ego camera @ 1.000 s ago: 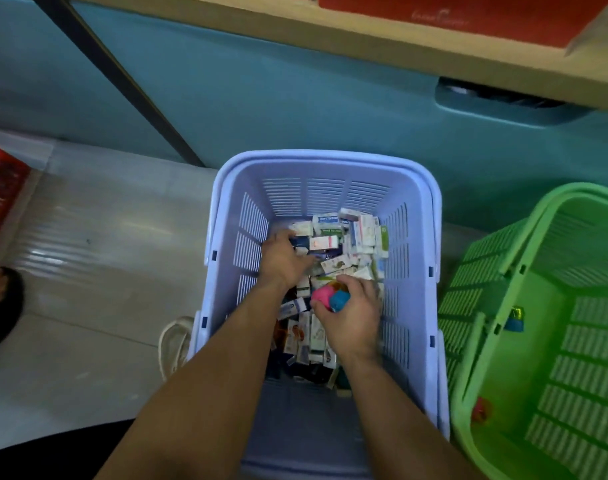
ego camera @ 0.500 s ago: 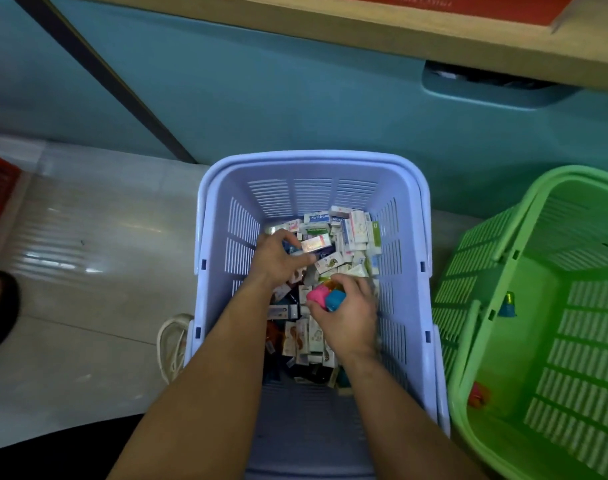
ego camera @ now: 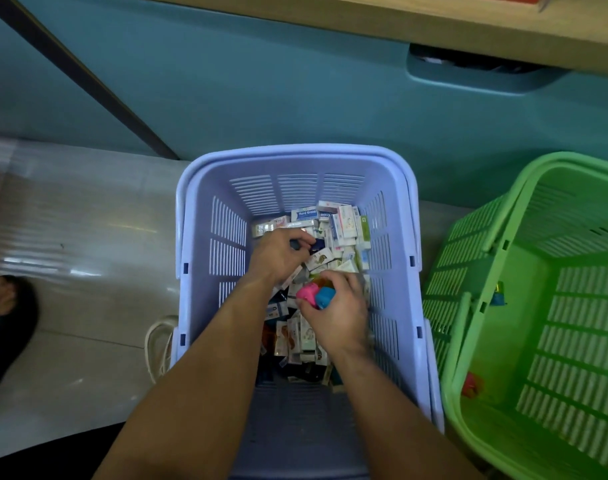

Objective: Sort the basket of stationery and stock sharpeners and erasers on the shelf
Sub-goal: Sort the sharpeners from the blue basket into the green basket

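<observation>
- Left hand (ego camera: 280,252) reaches into the purple basket (ego camera: 295,161), fingers curled, pinching a dark blue piece (ego camera: 318,243) among the eraser boxes (ego camera: 344,225).
- Right hand (ego camera: 340,315), nearer, clutches a pink sharpener (ego camera: 307,294) and a blue sharpener (ego camera: 325,297).
- Green basket (ego camera: 475,244) stands just right.

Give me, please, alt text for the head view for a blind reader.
Two hands dig in a lilac basket of small eraser boxes: the right hand holds a pink sharpener and a blue sharpener, the left hand pinches a dark blue item. A green basket stands to its right.
</observation>
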`<state>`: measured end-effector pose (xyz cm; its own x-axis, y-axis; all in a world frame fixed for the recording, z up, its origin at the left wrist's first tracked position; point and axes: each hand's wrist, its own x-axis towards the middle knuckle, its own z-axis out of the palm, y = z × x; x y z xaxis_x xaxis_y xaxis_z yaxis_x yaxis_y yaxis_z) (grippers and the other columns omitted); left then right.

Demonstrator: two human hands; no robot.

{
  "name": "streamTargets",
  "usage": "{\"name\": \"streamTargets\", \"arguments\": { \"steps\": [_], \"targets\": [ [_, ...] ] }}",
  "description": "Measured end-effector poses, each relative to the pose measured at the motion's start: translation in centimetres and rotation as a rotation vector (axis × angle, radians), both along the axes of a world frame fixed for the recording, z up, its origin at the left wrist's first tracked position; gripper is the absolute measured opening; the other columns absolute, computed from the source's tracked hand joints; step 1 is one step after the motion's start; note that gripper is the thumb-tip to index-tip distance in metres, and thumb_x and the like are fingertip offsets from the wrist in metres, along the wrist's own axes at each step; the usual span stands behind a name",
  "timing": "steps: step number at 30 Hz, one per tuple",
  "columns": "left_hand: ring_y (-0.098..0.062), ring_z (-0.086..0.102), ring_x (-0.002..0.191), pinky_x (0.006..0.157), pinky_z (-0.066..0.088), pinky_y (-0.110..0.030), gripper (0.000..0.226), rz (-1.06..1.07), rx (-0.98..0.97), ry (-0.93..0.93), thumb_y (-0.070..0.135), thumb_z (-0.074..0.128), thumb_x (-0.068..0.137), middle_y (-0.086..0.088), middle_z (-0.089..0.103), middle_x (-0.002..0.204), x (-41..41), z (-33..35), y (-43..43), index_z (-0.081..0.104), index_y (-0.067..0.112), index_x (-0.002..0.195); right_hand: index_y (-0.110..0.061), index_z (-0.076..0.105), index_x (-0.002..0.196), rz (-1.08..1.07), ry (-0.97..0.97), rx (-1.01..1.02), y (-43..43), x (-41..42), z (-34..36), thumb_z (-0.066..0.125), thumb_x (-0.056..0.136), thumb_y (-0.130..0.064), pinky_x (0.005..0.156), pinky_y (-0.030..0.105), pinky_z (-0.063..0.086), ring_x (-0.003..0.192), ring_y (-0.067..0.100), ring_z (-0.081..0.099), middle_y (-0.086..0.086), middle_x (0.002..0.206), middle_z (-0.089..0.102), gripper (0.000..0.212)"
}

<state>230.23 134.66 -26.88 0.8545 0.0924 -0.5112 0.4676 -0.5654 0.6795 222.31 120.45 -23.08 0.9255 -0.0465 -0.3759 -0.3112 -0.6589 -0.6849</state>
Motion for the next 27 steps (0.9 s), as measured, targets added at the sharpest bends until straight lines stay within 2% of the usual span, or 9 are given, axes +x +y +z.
{"name": "streamTargets", "arguments": {
  "steps": [2, 5, 10, 12, 15, 18, 21, 24, 27],
  "targets": [
    [-0.007, 0.065, 0.094, 0.087, 0.054, -0.023, 0.028, -0.003, 0.001, -0.02, 0.012, 0.071, 0.086, 0.012, 0.073, 0.097, -0.1, -0.5, 0.1, 0.077, 0.027, 0.108, -0.024, 0.063, 0.121, -0.001, -0.012, -0.002, 0.0, 0.0, 0.0, 0.087, 0.075, -0.031, 0.087, 0.023, 0.048, 0.103, 0.006, 0.047, -0.016, 0.112, 0.04, 0.052],
    [-0.009, 0.065, 0.101, 0.093, 0.054, -0.027, 0.036, -0.042, -0.016, -0.016, 0.02, 0.073, 0.087, 0.01, 0.072, 0.116, -0.9, -1.3, 0.0, 0.073, 0.032, 0.121, -0.024, 0.063, 0.122, -0.003, -0.015, -0.006, -0.1, -0.1, -0.1, 0.087, 0.075, -0.03, 0.085, 0.02, 0.045, 0.102, 0.004, 0.046, -0.016, 0.112, 0.039, 0.053],
    [-0.004, 0.065, 0.095, 0.084, 0.052, -0.015, 0.039, 0.035, -0.236, 0.071, 0.009, 0.07, 0.089, 0.005, 0.071, 0.119, -0.9, -1.7, 0.2, 0.073, 0.031, 0.12, -0.024, 0.063, 0.121, -0.026, 0.0, 0.028, -0.4, -0.5, -0.1, 0.088, 0.074, -0.028, 0.078, 0.002, 0.033, 0.101, 0.003, 0.045, -0.014, 0.112, 0.042, 0.053],
    [-0.004, 0.065, 0.093, 0.08, 0.049, -0.014, 0.033, 0.011, -0.261, 0.104, 0.013, 0.07, 0.091, 0.002, 0.073, 0.116, -0.6, -1.8, 0.1, 0.073, 0.031, 0.119, -0.024, 0.064, 0.12, -0.036, -0.002, 0.033, -0.6, -0.9, -0.1, 0.089, 0.074, -0.028, 0.08, 0.004, 0.036, 0.101, 0.003, 0.046, -0.012, 0.114, 0.045, 0.052],
    [-0.008, 0.064, 0.103, 0.08, 0.045, -0.008, 0.026, 0.002, -0.25, 0.099, 0.025, 0.073, 0.092, 0.006, 0.071, 0.112, -1.1, -1.7, -0.6, 0.074, 0.028, 0.117, -0.023, 0.064, 0.118, -0.048, -0.003, 0.03, -0.8, -1.4, -0.2, 0.089, 0.073, -0.027, 0.084, 0.016, 0.045, 0.1, 0.004, 0.047, -0.009, 0.114, 0.047, 0.051],
    [-0.011, 0.066, 0.1, 0.081, 0.052, -0.017, 0.02, 0.051, -0.232, 0.044, 0.023, 0.083, 0.082, 0.008, 0.072, 0.101, -1.8, -2.4, -0.9, 0.07, 0.029, 0.097, -0.023, 0.064, 0.119, -0.052, 0.008, 0.04, -1.0, -1.6, 0.0, 0.088, 0.074, -0.027, 0.082, 0.01, 0.04, 0.098, 0.003, 0.045, -0.01, 0.113, 0.045, 0.052],
    [-0.013, 0.066, 0.1, 0.086, 0.055, -0.028, 0.027, 0.052, -0.232, 0.032, 0.021, 0.087, 0.076, 0.005, 0.072, 0.1, -2.0, -2.7, -0.9, 0.066, 0.028, 0.09, -0.022, 0.064, 0.12, -0.045, 0.014, 0.031, -1.1, -1.6, 0.0, 0.088, 0.074, -0.028, 0.085, 0.016, 0.043, 0.1, 0.005, 0.047, -0.011, 0.113, 0.044, 0.052],
    [-0.014, 0.064, 0.101, 0.083, 0.055, -0.025, 0.04, 0.007, -0.293, 0.07, 0.016, 0.086, 0.077, 0.001, 0.069, 0.105, -2.1, -2.5, -0.9, 0.069, 0.032, 0.109, -0.022, 0.064, 0.12, -0.049, 0.01, 0.033, -1.2, -1.8, -0.1, 0.088, 0.074, -0.028, 0.083, 0.01, 0.04, 0.101, 0.004, 0.047, -0.01, 0.113, 0.044, 0.052],
    [-0.014, 0.063, 0.105, 0.095, 0.055, -0.032, 0.051, -0.104, -0.27, 0.1, 0.023, 0.083, 0.081, 0.003, 0.067, 0.114, -2.1, -2.4, -1.0, 0.066, 0.041, 0.126, -0.021, 0.064, 0.118, -0.053, -0.004, 0.031, -1.2, -2.0, -0.3, 0.088, 0.074, -0.028, 0.082, 0.01, 0.042, 0.1, 0.005, 0.047, -0.008, 0.113, 0.046, 0.05]
  ]
}}
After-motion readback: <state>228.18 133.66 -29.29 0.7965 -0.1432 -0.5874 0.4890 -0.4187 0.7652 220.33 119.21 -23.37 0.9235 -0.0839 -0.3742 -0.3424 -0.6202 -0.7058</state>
